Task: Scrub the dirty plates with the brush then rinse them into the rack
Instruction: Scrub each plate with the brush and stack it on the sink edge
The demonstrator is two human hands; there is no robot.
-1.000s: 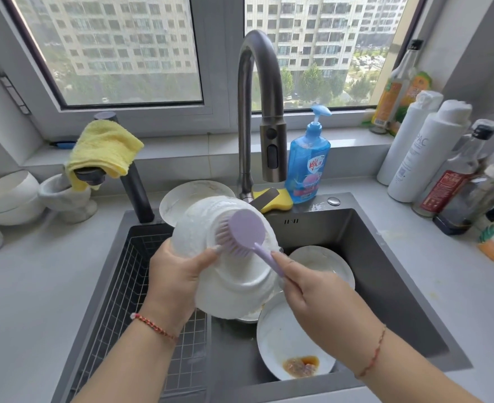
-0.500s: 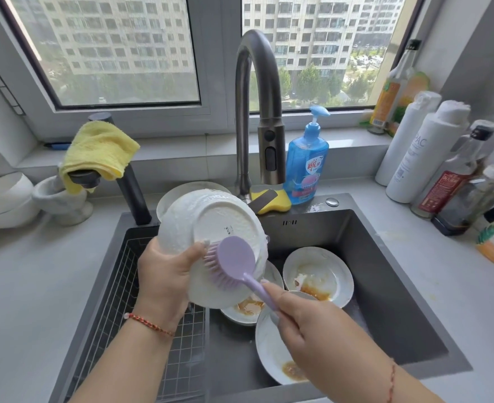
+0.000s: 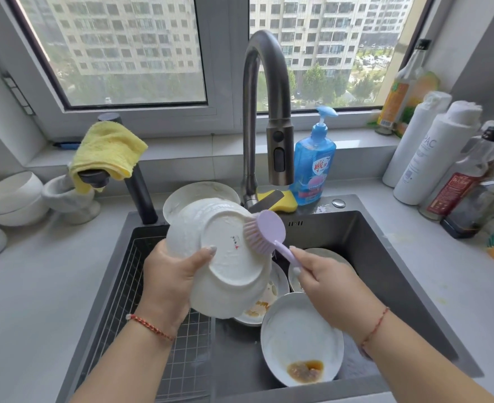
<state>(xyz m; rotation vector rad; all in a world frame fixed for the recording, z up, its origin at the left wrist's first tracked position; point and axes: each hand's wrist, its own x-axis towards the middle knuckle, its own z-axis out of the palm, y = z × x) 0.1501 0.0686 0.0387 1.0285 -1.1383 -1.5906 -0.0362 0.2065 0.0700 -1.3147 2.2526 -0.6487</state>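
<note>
Gripping the white plate (image 3: pixel 228 257) by its left rim, the left hand (image 3: pixel 173 274) is curling its thumb over the underside while the fingers are hidden behind, so the plate is hanging tilted over the middle of the sink (image 3: pixel 385 257), underside toward the camera; the right hand (image 3: pixel 327 277) is pinching the handle of the lilac brush (image 3: pixel 264 232), whose bristles are pressing on the foot ring at the plate's far right edge; soapy film is showing on the plate, so it is probably slick, and being stiff, fairly heavy ceramic it would likely chip if it slid onto the dirty plates (image 3: pixel 301 341) lying below in the right basin; a hold wrapping the rim, thumb on one face and fingers on the other, looks safest, with brush pressure being met by the palm behind; the wire rack (image 3: pixel 141 286) is sitting in the left basin, just beside the held plate, and the faucet (image 3: pixel 269 112) is standing at the far side with no water visibly running
</note>
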